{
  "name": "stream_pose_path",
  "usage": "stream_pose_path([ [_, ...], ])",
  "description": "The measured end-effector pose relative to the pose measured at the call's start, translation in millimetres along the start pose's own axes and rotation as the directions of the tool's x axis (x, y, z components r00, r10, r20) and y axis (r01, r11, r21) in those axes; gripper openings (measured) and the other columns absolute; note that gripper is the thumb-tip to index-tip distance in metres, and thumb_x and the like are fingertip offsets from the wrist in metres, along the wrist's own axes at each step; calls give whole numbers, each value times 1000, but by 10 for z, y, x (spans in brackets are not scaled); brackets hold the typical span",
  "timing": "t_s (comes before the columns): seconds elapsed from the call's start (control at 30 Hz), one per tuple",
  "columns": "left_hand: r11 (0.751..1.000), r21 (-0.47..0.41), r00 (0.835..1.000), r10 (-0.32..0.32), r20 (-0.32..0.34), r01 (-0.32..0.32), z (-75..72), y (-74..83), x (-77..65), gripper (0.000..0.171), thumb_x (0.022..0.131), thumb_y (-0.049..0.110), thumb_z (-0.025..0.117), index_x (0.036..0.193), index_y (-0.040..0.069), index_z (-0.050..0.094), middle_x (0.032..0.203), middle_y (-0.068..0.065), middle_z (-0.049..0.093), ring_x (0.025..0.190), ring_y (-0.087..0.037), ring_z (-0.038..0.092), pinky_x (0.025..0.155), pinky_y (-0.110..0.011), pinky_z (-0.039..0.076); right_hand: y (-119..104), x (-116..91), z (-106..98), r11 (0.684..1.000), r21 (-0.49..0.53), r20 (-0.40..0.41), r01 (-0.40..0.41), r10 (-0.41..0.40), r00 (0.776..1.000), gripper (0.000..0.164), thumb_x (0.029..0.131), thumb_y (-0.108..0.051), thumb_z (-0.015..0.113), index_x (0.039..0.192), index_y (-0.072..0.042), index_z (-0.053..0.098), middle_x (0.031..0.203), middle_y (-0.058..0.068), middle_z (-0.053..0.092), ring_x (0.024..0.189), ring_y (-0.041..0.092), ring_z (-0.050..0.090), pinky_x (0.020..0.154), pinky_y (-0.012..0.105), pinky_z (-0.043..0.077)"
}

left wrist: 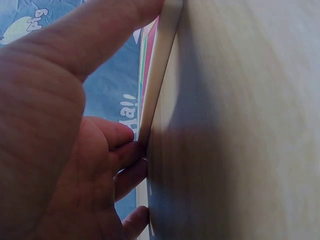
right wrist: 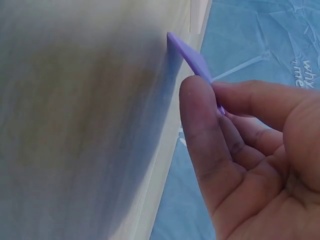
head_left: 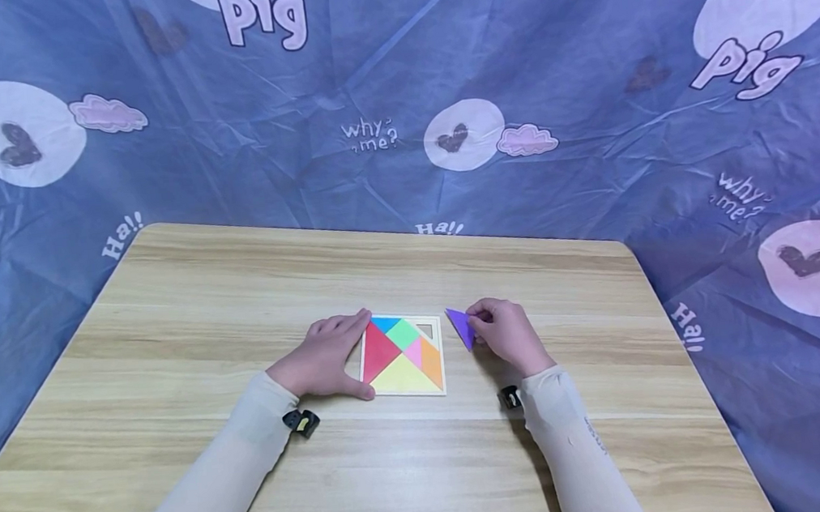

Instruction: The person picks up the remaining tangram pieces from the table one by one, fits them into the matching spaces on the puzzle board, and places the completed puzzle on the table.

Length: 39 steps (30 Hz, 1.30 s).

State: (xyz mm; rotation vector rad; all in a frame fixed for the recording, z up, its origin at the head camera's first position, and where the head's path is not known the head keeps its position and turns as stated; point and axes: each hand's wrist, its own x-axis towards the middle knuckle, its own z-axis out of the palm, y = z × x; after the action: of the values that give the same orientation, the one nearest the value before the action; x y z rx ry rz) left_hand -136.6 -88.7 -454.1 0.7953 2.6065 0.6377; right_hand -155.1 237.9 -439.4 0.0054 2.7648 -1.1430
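A tangram tray (head_left: pixel 443 367) with a pale wooden rim lies on the table. In it sit a red triangle (head_left: pixel 378 351), a yellow triangle (head_left: pixel 403 377), a blue triangle (head_left: pixel 385 323), a green square (head_left: pixel 403 335), a pink triangle (head_left: pixel 414 353) and an orange parallelogram (head_left: pixel 430 363). A gap shows at its upper right corner. My left hand (head_left: pixel 322 360) holds the tray's left side, thumb at the near corner and index finger at the far corner. Just right of the tray, my right hand (head_left: pixel 508 333) pinches a purple triangle (right wrist: pixel 190 56) between thumb and fingers, tilted above the table.
The wood-grain table (head_left: pixel 236 279) reaches out around the tray on all sides. Behind it hangs a blue printed cloth (head_left: pixel 365 73), which also runs down past the table's left and right edges. Dark wrist devices (head_left: pixel 302 421) sit at both cuffs.
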Motion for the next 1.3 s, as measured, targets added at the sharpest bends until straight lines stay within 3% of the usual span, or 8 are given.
stream_pose_path([
  [0.27,1000,-2,1000,-1,-3,1,7,-7,0,127,74,61,86,165,6,18,171,-9,23,152,-34,27,122,-56,19,-24,-14,-4,999,6,-8,-35,35,999,10,98,-10,69,100,-1,73,90,10,72,72,17,67,65,28,58],
  [0.63,1000,-2,1000,-3,-1,3,17,-15,1,126,74,62,85,166,6,18,171,-9,23,152,-34,26,122,-56,19,-2,-19,-13,999,-42,-34,-6,4,999,14,98,-19,71,93,-6,72,82,6,69,65,15,60,60,30,50],
  [1.03,1000,10,1000,-16,15,16,26,-31,26,126,75,64,84,166,9,16,172,-6,20,154,-32,24,123,-55,17,2,-12,-29,1000,-13,-90,26,-27,996,13,99,-17,71,93,-6,72,76,5,65,62,16,53,53,26,44],
  [1.3,1000,16,1000,-18,19,18,17,-35,26,126,75,64,84,166,9,16,172,-6,20,154,-33,24,123,-55,18,-6,0,-18,999,-16,-134,47,-49,990,12,100,-15,69,98,-5,74,82,7,68,69,18,56,60,28,47],
])
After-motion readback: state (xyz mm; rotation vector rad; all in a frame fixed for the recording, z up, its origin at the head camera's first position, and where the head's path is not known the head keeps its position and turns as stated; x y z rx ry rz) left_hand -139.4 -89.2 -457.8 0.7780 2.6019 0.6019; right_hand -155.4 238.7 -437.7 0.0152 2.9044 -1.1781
